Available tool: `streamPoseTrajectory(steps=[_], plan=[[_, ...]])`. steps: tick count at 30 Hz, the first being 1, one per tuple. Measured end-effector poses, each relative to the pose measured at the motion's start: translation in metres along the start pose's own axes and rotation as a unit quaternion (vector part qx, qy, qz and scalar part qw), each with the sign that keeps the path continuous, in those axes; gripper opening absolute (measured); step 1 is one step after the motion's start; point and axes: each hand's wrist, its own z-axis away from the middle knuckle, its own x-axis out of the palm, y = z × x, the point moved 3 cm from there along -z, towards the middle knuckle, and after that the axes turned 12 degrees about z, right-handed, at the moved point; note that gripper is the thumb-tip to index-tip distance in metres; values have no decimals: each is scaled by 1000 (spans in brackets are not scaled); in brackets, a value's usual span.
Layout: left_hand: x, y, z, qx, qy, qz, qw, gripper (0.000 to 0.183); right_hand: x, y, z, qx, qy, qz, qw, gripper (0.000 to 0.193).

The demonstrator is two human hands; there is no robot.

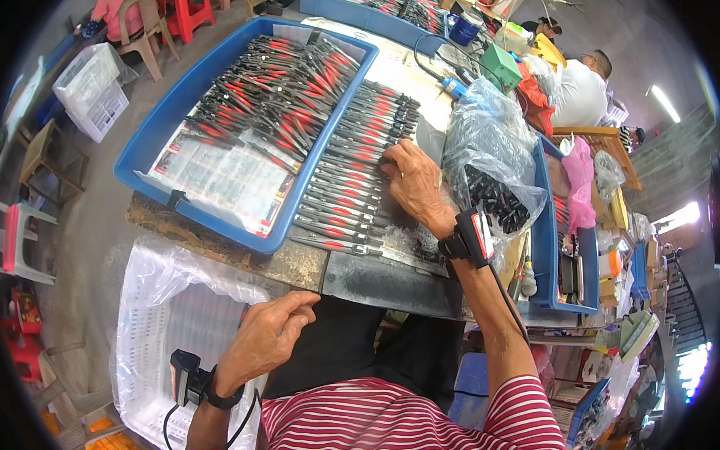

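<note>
A long row of slim pens (pixel 346 175) in red, black and silver lies side by side on the workbench. My right hand (pixel 414 179) is over the right-hand ends of the row, its fingers bent and drawn together at the pens; what is between the fingertips is hidden. By the front edge of the bench is my left hand (pixel 275 333), fingers curled loosely together with nothing visible in them. A blue tray (pixel 275 242) left of the row holds a heap of similar pens (pixel 280 89) on printed paper.
A clear plastic bag (pixel 483 129) of black parts (pixel 498 200) stands right of my right hand, beside another blue tray (pixel 544 274). Below the bench, at left, is a white plastic-lined basket (pixel 142 352). A green box (pixel 500 67) and a seated person (pixel 583 86) are farther back.
</note>
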Motion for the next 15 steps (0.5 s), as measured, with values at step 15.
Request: streamPoseTrajectory(steps=[15], plan=[[3, 4, -2, -12, -2, 21, 1000, 30, -15, 9, 15, 27, 20, -15, 999, 20]])
